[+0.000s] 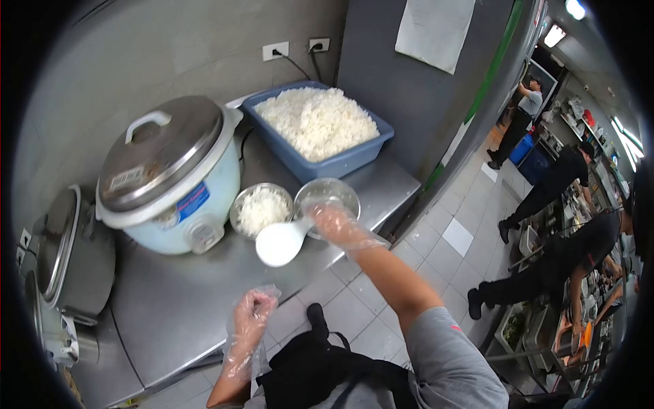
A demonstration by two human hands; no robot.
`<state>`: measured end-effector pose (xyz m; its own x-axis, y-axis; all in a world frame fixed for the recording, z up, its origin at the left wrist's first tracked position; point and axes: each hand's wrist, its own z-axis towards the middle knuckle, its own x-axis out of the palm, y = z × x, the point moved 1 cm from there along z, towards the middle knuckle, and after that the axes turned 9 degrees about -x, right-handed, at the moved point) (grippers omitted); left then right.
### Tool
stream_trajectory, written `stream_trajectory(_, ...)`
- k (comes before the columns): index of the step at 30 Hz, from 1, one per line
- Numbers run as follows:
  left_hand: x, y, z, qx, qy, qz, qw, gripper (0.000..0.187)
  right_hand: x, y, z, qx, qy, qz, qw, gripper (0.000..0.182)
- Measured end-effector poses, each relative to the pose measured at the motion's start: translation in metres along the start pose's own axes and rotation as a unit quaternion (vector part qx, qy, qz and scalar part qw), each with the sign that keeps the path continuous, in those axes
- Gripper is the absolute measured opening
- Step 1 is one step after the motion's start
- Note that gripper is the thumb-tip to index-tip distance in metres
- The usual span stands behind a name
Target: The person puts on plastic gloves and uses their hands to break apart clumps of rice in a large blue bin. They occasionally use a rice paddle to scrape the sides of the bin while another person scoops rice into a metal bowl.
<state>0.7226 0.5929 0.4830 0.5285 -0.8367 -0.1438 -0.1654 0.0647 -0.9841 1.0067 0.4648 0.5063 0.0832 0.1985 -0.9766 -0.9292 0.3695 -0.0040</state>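
Observation:
My right hand (334, 223), in a clear plastic glove, is closed round the handle of a white rice paddle (280, 244). The paddle's round blade is over the near edge of a metal bowl of white rice (261, 210). Behind my right hand stands a second metal bowl (332, 193), partly covered by the hand; its contents are hard to make out. My left hand (253, 310), also gloved, hovers at the counter's front edge with its fingers curled together, nothing visible in them. A blue tub (344, 161) heaped with rice (317, 123) stands behind the bowls.
A large rice cooker (174, 177) with a metal lid stands left of the bowls on the steel counter (170, 300). Another cooker (75, 259) is at far left. Two wall outlets (275, 51) hold plugs. Several people work in the kitchen at right, beyond the tiled floor (436, 232).

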Motion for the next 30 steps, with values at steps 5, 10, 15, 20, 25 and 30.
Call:
stream_trajectory(5,0.053,-0.027,0.042,0.011,-0.01,-0.122,0.992,0.017,0.063,-0.055,0.018,-0.245,-0.138,0.109,0.954,0.026)
stream_trajectory(10,0.075,-0.089,0.078,0.163,-0.085,-0.077,0.98,0.016,-0.064,-0.084,0.013,-0.259,-0.214,-0.187,0.923,0.04)
stream_trajectory(15,0.105,-0.142,0.137,0.215,-0.091,0.046,0.971,0.015,-0.165,-0.224,0.024,-0.084,-0.206,-0.068,0.973,0.057)
stream_trajectory(20,0.152,-0.145,0.182,0.204,-0.099,0.068,0.972,0.017,-0.205,-0.322,0.055,0.202,0.106,0.13,0.965,0.064)
stream_trajectory(25,0.207,-0.181,0.217,0.161,-0.214,0.013,0.963,0.029,-0.156,-0.391,0.1,0.186,0.312,0.198,0.91,0.037)
stream_trajectory(30,0.24,-0.206,0.25,0.067,-0.21,-0.094,0.971,0.051,-0.09,-0.419,0.156,0.049,0.436,0.163,0.884,0.025)
